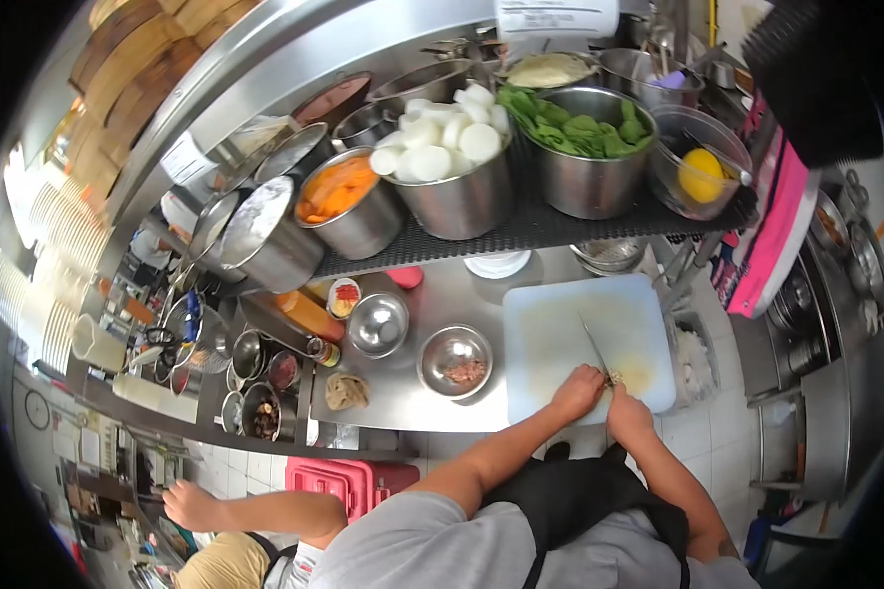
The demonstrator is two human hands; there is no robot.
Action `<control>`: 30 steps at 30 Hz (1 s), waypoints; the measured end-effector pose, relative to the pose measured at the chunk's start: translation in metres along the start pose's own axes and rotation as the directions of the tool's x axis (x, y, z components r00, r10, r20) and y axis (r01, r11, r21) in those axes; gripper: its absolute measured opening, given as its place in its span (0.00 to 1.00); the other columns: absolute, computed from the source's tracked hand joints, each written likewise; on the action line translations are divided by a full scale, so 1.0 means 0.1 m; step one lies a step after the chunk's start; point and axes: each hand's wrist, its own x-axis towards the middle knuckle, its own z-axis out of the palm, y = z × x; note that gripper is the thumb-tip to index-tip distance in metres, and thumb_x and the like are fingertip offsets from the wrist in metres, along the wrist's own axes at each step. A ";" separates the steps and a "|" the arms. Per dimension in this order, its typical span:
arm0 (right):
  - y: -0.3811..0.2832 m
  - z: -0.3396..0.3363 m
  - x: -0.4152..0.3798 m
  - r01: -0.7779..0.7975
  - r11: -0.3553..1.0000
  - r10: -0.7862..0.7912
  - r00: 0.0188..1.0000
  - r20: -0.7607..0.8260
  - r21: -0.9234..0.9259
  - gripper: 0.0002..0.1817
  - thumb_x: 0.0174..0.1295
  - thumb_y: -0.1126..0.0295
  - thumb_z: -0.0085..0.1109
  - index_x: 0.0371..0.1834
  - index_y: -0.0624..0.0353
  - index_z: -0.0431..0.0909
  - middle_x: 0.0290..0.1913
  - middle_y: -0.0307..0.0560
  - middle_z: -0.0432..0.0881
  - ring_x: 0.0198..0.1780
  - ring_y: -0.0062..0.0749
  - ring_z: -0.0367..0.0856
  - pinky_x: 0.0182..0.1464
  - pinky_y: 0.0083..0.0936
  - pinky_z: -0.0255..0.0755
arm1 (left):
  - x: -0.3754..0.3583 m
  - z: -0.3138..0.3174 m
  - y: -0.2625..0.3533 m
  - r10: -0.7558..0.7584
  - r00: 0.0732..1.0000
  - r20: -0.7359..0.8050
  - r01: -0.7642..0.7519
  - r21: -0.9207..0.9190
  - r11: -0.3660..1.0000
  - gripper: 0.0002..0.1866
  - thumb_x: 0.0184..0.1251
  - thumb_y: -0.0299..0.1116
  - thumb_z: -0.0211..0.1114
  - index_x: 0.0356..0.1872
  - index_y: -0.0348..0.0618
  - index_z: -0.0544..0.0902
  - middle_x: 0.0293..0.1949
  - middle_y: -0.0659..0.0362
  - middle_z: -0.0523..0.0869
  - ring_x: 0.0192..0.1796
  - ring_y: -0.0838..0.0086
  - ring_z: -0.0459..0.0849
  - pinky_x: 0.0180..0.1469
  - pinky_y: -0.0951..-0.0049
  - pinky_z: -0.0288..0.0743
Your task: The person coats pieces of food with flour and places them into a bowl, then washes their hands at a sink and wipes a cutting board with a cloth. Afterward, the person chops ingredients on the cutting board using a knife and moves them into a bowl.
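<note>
A knife lies over the pale cutting board, its blade pointing away and to the left. My right hand is closed at the near end of the blade; the handle is hidden in it. My left hand rests on the board just left of the blade, fingers curled in, and what they press is hidden. Between my hands sit small light-brown chopped bits, too small to name. Left of the board stands a steel bowl with pinkish chopped pieces in it.
Above the counter, a shelf carries steel pots of white cylinders, orange slices and green leaves. A second bowl and a crumpled cloth are left. A co-worker's arm reaches in at lower left, near a red bin.
</note>
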 end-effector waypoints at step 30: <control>0.07 0.25 0.11 0.054 0.997 -0.055 0.998 0.011 0.059 0.12 0.67 0.72 0.42 0.49 0.67 0.67 0.40 0.69 0.85 0.44 0.63 0.85 0.48 0.55 0.76 | -0.07 -0.03 -0.05 -0.037 0.999 0.022 0.036 0.040 0.999 0.06 0.56 0.24 0.67 0.35 0.38 0.83 0.38 0.51 0.84 0.45 0.55 0.80 0.50 0.59 0.77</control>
